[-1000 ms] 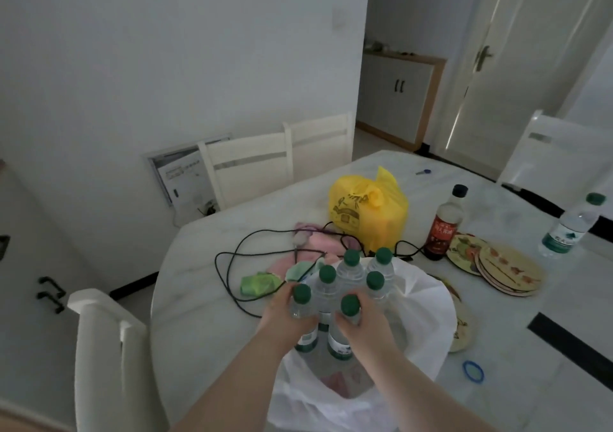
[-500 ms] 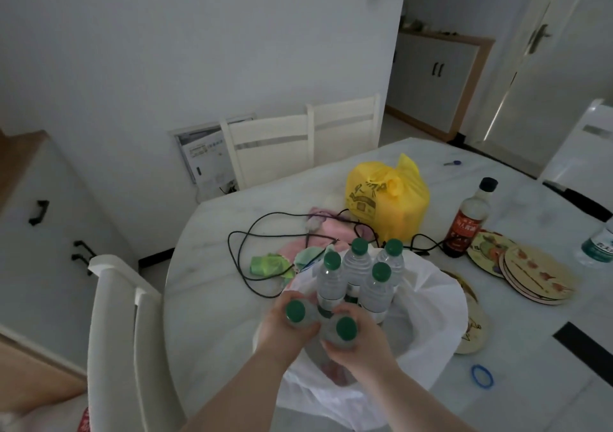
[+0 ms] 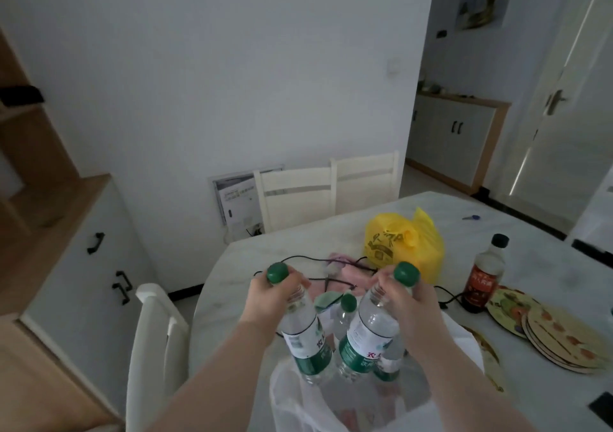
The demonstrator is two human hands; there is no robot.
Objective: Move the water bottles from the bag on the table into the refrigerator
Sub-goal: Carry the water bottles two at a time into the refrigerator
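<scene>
My left hand [image 3: 272, 294] grips the neck of a clear water bottle [image 3: 306, 338] with a green cap and green label, lifted above the white plastic bag [image 3: 331, 408]. Beside it, my right hand [image 3: 404, 299] holds a second bottle [image 3: 368, 342] of the same kind by its neck. Both hang above the bag's mouth. Another green-capped bottle [image 3: 346, 312] stands in the bag between the two, mostly hidden behind them. The refrigerator is out of view.
On the marble table [image 3: 547, 242] lie a yellow bag [image 3: 403, 246], black cable [image 3: 298, 259], dark sauce bottle [image 3: 486, 275] and stacked round mats [image 3: 560, 335]. White chairs stand at the near left [image 3: 156, 348] and far side [image 3: 295, 199]. A white cabinet [image 3: 83, 282] is left.
Both hands have lifted their two bottles up out of the bag, from low inside it to above its mouth. The view has tilted up and to the left.
</scene>
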